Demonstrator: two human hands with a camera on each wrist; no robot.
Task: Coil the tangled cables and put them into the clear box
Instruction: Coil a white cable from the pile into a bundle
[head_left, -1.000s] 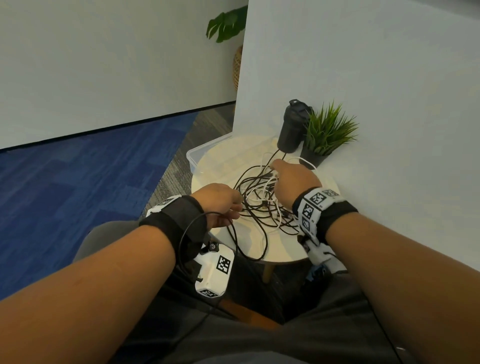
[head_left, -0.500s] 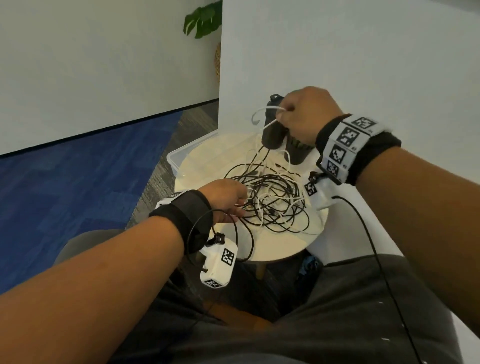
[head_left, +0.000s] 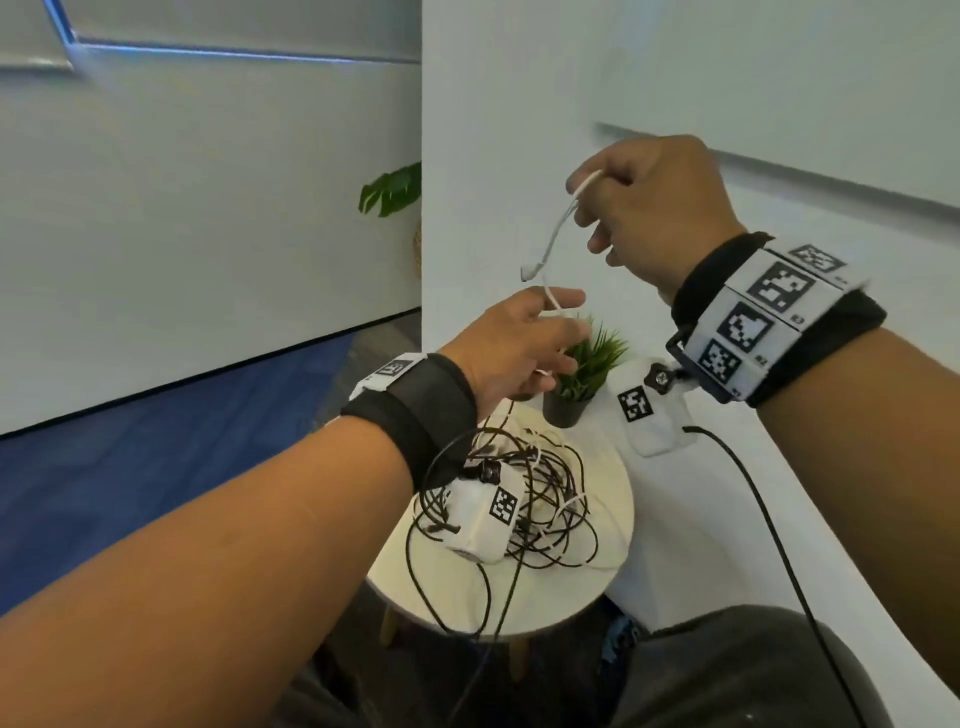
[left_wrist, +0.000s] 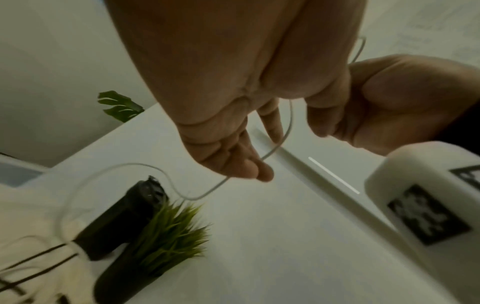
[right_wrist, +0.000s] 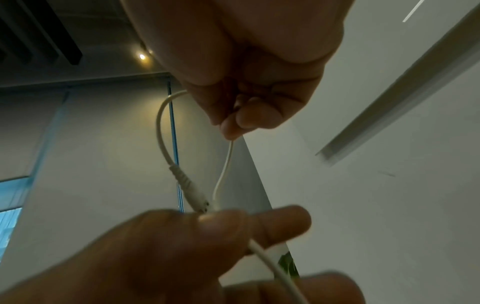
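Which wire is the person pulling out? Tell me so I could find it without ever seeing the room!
Find the small round table with a heap of black cables on it. Above it, the right hand pinches a thin white cable, and the left hand holds it lower down. It is the only wire lifted up, and its white plug dangles free.

White cable (head_left: 557, 235): thin, lifted above the desk (head_left: 550, 597); pinched near its plug end by the right hand (head_left: 660, 208), plug dangling free, a lower stretch running through the left hand's (head_left: 519, 343) fingers (left_wrist: 249, 164).
Tangled cables (head_left: 540, 509): black and white strands in a loose heap on the round desk.
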